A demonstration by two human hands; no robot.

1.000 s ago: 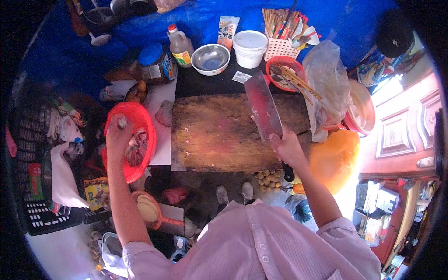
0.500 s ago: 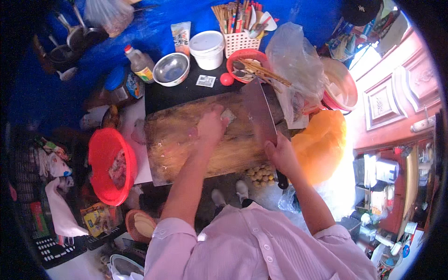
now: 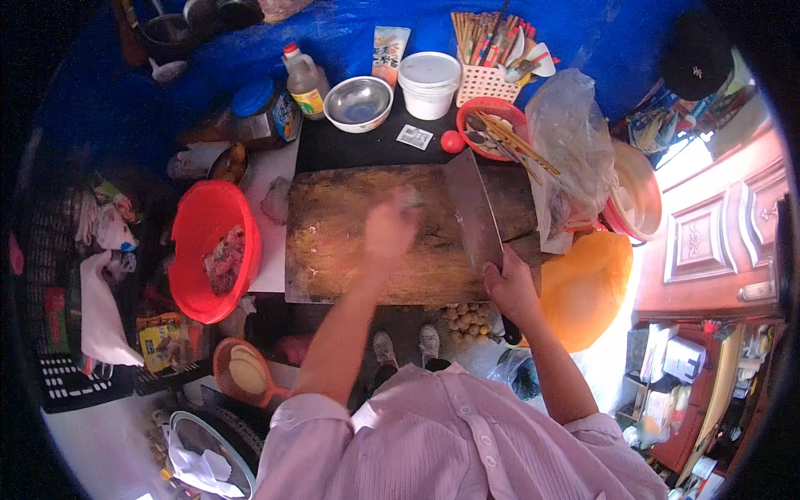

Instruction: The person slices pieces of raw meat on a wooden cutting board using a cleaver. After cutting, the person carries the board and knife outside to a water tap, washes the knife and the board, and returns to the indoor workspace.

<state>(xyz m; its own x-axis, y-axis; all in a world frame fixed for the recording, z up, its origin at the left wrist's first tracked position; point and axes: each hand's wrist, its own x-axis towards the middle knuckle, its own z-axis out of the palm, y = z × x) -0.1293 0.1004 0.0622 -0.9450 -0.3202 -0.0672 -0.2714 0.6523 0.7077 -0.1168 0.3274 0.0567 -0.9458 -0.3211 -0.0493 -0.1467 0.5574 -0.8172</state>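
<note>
Meat lay in a red basin beside the left edge of a wooden board, probably placed there to keep it near the left hand. That hand was out over the middle of the board, its fingers bunched toward a pale blur — motion smeared it, so I could not tell whether they pinched something or merely passed over the wood. The right hand was wrapped around the cleaver where blade met handle, thumb toward the blade, a grip that likely gave firm control of so broad a tool. The cleaver was over the right part of the board, its far end pointing away from the body, which left the middle for the other hand; whether the blade touched the wood could not be told. Small scraps lay on the board's left side. Behind it sat a metal bowl, a white tub and a basket of chopsticks — lined up along the back, presumably to leave the working surface free. A plastic bag stood near the far right corner.
</note>
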